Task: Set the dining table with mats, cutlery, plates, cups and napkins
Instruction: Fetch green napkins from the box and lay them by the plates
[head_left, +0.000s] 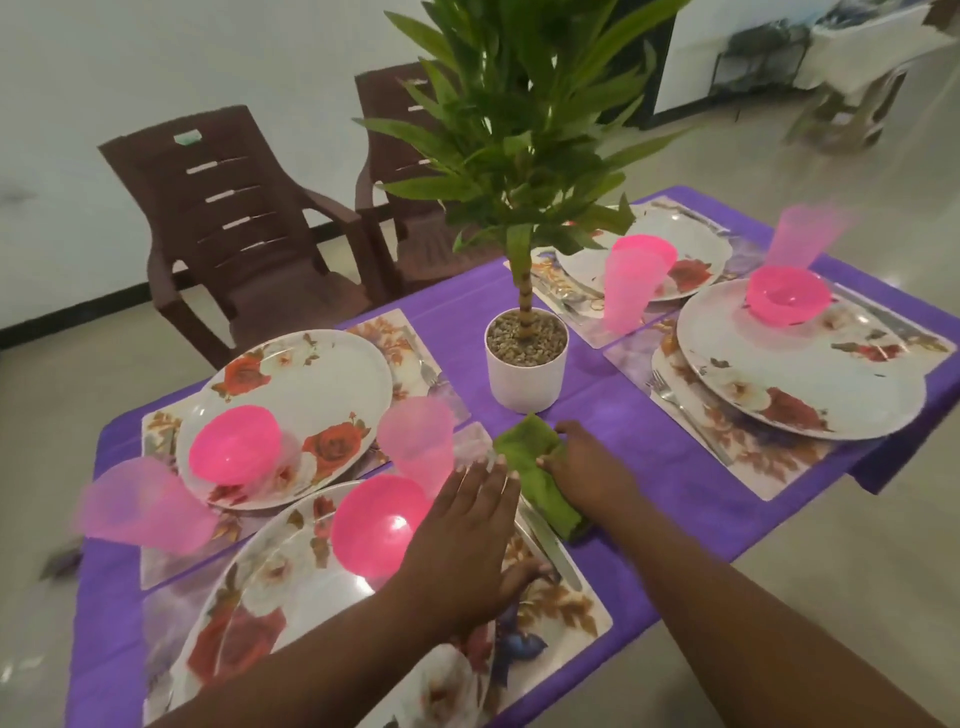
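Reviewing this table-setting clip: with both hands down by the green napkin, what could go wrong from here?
The left hand reaches past the near pink bowl and pink cup; a sideways move may knock them. The right hand holds the green napkin close to the white plant pot; pushing further forward might nudge it. The napkin lies beside the knife and could shift it.

Green sticker (187, 138) on chair (228, 218) is too blurred to read

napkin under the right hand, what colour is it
Green: the napkin, held by the right hand, shows plainly in the head view against the purple tablecloth.
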